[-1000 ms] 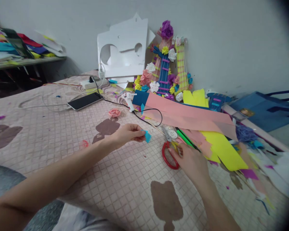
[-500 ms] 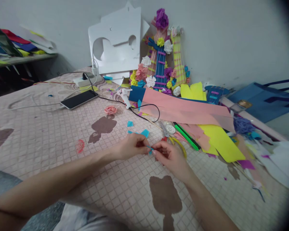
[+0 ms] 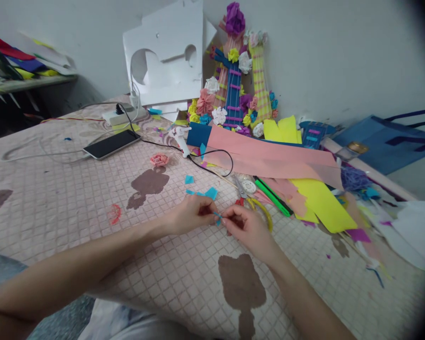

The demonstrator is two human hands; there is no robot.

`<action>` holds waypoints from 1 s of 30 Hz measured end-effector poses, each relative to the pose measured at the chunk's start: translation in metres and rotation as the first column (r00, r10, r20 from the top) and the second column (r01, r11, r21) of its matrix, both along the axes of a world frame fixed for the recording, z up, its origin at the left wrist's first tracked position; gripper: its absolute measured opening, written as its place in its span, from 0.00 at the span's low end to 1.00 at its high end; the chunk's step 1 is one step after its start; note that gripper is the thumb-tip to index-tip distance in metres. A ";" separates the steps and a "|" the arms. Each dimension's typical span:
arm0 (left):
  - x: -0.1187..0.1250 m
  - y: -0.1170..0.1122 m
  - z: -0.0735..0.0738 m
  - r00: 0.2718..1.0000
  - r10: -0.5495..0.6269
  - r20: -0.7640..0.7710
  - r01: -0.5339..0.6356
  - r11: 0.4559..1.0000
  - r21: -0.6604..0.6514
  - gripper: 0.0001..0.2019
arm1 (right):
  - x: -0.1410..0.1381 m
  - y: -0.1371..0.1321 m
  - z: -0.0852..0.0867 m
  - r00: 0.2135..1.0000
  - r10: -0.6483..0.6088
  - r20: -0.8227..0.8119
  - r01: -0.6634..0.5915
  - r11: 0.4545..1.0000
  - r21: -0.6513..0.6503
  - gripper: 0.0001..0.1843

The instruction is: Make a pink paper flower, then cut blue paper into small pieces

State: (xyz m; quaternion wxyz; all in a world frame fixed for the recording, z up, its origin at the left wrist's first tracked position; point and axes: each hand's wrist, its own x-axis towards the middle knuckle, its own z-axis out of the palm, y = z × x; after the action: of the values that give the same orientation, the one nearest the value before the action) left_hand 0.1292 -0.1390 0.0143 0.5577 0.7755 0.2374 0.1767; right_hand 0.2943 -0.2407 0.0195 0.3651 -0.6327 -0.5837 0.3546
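Between my fingertips is a small piece of blue paper (image 3: 218, 219), pinched from both sides just above the table. My left hand (image 3: 193, 215) grips its left end with thumb and forefinger. From the other side, my right hand (image 3: 246, 229) holds it in a similar pinch. Just beyond my left hand lie loose blue paper pieces (image 3: 211, 192) and a blue paper square (image 3: 189, 179). Scissors (image 3: 262, 208) with red and yellow handles lie partly behind my right hand.
A white glue gun (image 3: 180, 140), a pink paper flower (image 3: 159, 159) and a phone (image 3: 111, 144) lie farther back. A green cutter (image 3: 272, 196), yellow paper (image 3: 324, 205) and pink paper (image 3: 269, 153) spread to the right. Decorated paper guitars (image 3: 234, 94) lean on the wall.
Both hands keep their pinch on the blue paper, with only slight finger movement. The whole view has shifted a little, so everything appears slightly higher and farther left.
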 end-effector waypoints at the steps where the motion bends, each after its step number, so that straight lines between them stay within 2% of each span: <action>1: 0.000 0.000 -0.001 1.000 0.001 -0.003 -0.001 1.000 -0.005 0.08 | 0.000 0.000 0.000 1.000 -0.002 -0.005 0.002 1.000 0.007 0.03; 7: 0.004 0.001 -0.006 0.994 0.045 0.102 -0.024 0.980 -0.196 0.13 | -0.004 0.001 0.001 0.991 -0.130 0.018 0.127 0.987 0.097 0.02; 12: 0.005 0.000 -0.003 0.995 0.038 0.097 -0.008 0.955 -0.298 0.12 | -0.010 0.001 0.000 0.987 -0.154 0.054 0.147 0.981 0.123 0.04; 16: 0.004 0.001 -0.001 0.995 0.038 0.094 -0.004 0.940 -0.342 0.09 | -0.008 0.002 -0.002 0.984 -0.128 -0.120 0.132 0.991 0.026 0.07; 20: 0.004 0.002 -0.001 0.985 0.033 0.169 0.034 0.925 -0.378 0.09 | -0.004 0.002 -0.005 0.922 -0.157 -0.355 0.126 0.986 -0.108 0.12; 23: 0.003 0.002 0.000 0.972 0.045 0.230 0.029 0.951 -0.309 0.08 | -0.005 0.003 -0.004 0.862 -0.220 -0.457 0.157 0.973 -0.172 0.13; 26: 0.001 0.002 0.002 0.980 0.005 0.197 0.016 0.994 -0.108 0.01 | -0.007 0.004 -0.002 0.800 -0.281 -0.530 0.175 0.955 -0.241 0.14; 28: 0.000 0.002 0.003 0.989 -0.032 0.145 0.027 0.999 0.034 0.05 | -0.007 0.004 -0.002 0.773 -0.300 -0.558 0.174 0.948 -0.268 0.15; 30: -0.002 0.002 0.002 0.991 -0.057 0.121 0.042 0.992 0.118 0.09 | -0.007 0.004 -0.003 0.764 -0.296 -0.574 0.160 0.948 -0.276 0.14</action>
State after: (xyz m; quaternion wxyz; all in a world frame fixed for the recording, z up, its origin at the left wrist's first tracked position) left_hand 0.1275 -0.1369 0.0163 0.5297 0.7997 0.1722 0.2241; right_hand 0.2873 -0.2366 0.0168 0.5046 -0.5865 -0.3123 0.5513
